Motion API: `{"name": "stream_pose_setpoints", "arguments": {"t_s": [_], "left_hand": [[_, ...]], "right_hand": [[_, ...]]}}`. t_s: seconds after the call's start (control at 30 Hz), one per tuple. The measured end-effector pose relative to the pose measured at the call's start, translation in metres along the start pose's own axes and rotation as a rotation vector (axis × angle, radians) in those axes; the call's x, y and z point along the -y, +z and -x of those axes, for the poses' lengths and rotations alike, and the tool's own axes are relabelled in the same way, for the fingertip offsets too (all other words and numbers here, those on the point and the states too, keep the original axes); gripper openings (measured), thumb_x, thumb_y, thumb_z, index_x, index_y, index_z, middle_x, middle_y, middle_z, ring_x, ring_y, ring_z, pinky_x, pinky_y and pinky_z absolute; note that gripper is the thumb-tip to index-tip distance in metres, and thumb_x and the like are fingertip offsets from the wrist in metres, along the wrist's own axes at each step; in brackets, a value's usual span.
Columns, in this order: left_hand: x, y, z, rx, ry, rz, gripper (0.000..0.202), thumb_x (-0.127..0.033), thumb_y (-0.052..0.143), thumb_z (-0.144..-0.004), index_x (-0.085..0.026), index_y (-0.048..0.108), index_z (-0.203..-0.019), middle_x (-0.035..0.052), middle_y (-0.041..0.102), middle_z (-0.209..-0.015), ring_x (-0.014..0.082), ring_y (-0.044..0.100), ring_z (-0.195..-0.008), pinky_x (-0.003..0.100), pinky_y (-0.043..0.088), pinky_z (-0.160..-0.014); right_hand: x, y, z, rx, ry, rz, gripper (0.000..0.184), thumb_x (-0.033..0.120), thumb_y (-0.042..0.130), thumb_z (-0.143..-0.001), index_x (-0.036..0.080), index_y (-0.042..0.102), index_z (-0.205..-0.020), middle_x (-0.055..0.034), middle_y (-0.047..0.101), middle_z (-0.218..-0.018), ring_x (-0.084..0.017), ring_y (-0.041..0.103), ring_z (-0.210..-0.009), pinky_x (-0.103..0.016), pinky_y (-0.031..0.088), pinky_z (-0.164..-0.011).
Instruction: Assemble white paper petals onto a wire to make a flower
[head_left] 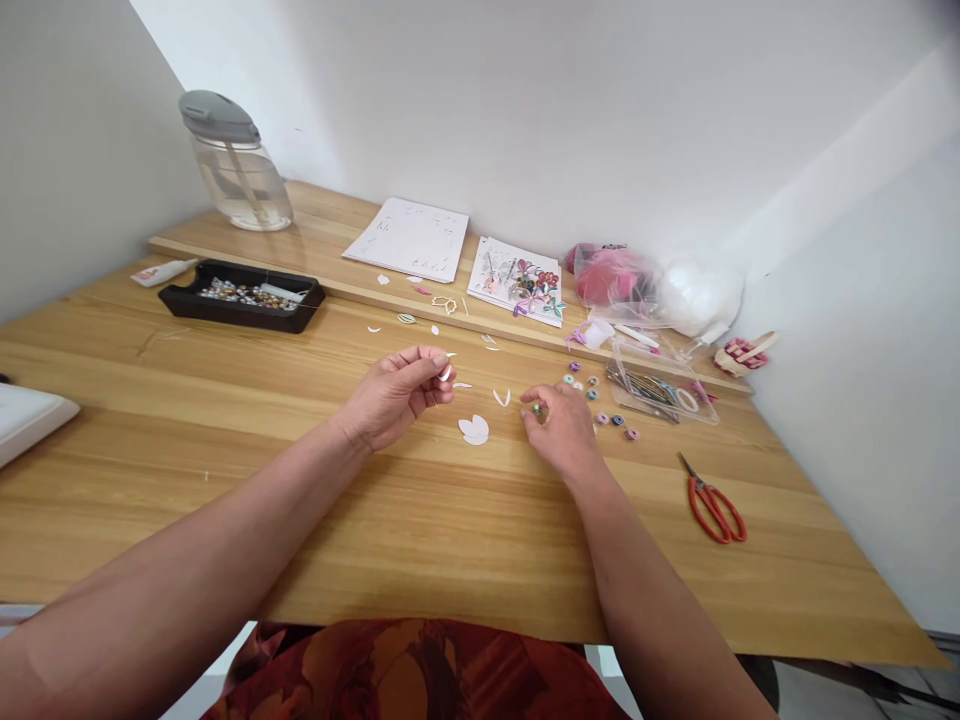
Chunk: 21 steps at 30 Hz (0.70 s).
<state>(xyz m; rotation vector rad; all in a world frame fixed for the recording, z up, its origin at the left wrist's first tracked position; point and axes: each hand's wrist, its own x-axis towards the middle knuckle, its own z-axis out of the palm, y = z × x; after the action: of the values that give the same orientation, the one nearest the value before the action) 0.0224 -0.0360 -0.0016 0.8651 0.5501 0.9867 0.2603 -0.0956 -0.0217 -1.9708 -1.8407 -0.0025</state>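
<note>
My left hand [405, 393] is raised a little above the table, thumb and fingertips pinched on a small white paper cutout [445, 373]. To its right, my right hand [561, 425] is curled with thumb and index finger close together. A small greenish thread bobbin [537, 409] shows between those fingers, mostly covered by them. White petal-shaped paper pieces [474, 430] lie on the table between the hands, with a V-shaped pair of slim slips [502, 398] behind them. Beside my right hand sit several coloured thread bobbins [602, 418].
Red-handled scissors [718, 508] lie at the right. Behind the bobbins is a clear tray [701, 412] with tools. A black tray [247, 312] of beads stands left, below a water jug [240, 175]. Paper sheets [412, 235] and finished flower pieces [536, 285] rest on the raised back ledge.
</note>
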Motion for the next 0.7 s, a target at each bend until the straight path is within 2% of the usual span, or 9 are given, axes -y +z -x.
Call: {"name": "stream_pose_setpoints", "arguments": {"t_s": [0.17, 0.27, 0.4, 0.5, 0.6, 0.7], "left_hand": [[-0.003, -0.002, -0.001, -0.02, 0.015, 0.031, 0.018, -0.027, 0.074, -0.074, -0.014, 0.061, -0.075, 0.0004, 0.06, -0.07, 0.0081, 0.056, -0.062, 0.02, 0.05, -0.06], [-0.004, -0.002, -0.002, -0.052, 0.026, 0.045, 0.018, -0.025, 0.075, -0.073, -0.014, 0.061, -0.074, -0.0004, 0.059, -0.069, 0.0075, 0.056, -0.06, 0.019, 0.05, -0.06], [-0.005, -0.001, -0.002, -0.079, 0.018, 0.047, 0.019, -0.025, 0.075, -0.072, -0.014, 0.06, -0.074, -0.0004, 0.06, -0.069, 0.0077, 0.056, -0.061, 0.019, 0.05, -0.06], [-0.005, 0.0, -0.001, -0.082, 0.013, 0.039, 0.02, -0.026, 0.076, -0.071, -0.014, 0.06, -0.073, -0.0004, 0.06, -0.069, 0.0075, 0.056, -0.062, 0.018, 0.051, -0.061], [-0.006, 0.0, 0.0, -0.088, 0.015, 0.038, 0.02, -0.026, 0.076, -0.071, -0.014, 0.06, -0.073, -0.0009, 0.059, -0.069, 0.007, 0.056, -0.062, 0.018, 0.051, -0.061], [-0.008, 0.001, 0.0, -0.088, 0.018, 0.041, 0.02, -0.026, 0.075, -0.072, -0.014, 0.059, -0.073, -0.0011, 0.059, -0.069, 0.007, 0.056, -0.062, 0.018, 0.051, -0.061]], "right_hand": [[-0.007, -0.001, -0.002, 0.034, 0.02, -0.058, 0.019, 0.013, 0.056, -0.08, 0.019, 0.069, -0.092, -0.0078, 0.062, -0.092, -0.019, 0.059, -0.082, -0.032, 0.044, -0.077], [-0.011, 0.0, -0.003, 0.018, 0.022, -0.056, 0.02, 0.013, 0.052, -0.083, 0.018, 0.069, -0.09, -0.008, 0.065, -0.09, -0.02, 0.061, -0.08, -0.032, 0.045, -0.077], [-0.015, -0.002, -0.006, -0.072, 0.024, -0.072, 0.026, 0.011, 0.047, -0.084, 0.018, 0.069, -0.094, -0.009, 0.069, -0.096, -0.023, 0.062, -0.09, -0.035, 0.046, -0.083], [-0.018, -0.007, -0.008, -0.174, 0.047, -0.1, 0.029, 0.009, 0.044, -0.083, 0.018, 0.07, -0.094, -0.0087, 0.071, -0.096, -0.023, 0.063, -0.09, -0.037, 0.046, -0.083], [-0.018, -0.012, -0.008, -0.216, 0.068, -0.167, 0.029, 0.009, 0.046, -0.08, 0.019, 0.07, -0.094, -0.0071, 0.071, -0.094, -0.022, 0.064, -0.083, -0.035, 0.048, -0.079], [-0.011, -0.016, -0.004, -0.133, 0.07, -0.265, 0.032, 0.011, 0.05, -0.077, 0.021, 0.068, -0.101, -0.0043, 0.07, -0.094, -0.016, 0.06, -0.067, -0.031, 0.048, -0.068]]}}
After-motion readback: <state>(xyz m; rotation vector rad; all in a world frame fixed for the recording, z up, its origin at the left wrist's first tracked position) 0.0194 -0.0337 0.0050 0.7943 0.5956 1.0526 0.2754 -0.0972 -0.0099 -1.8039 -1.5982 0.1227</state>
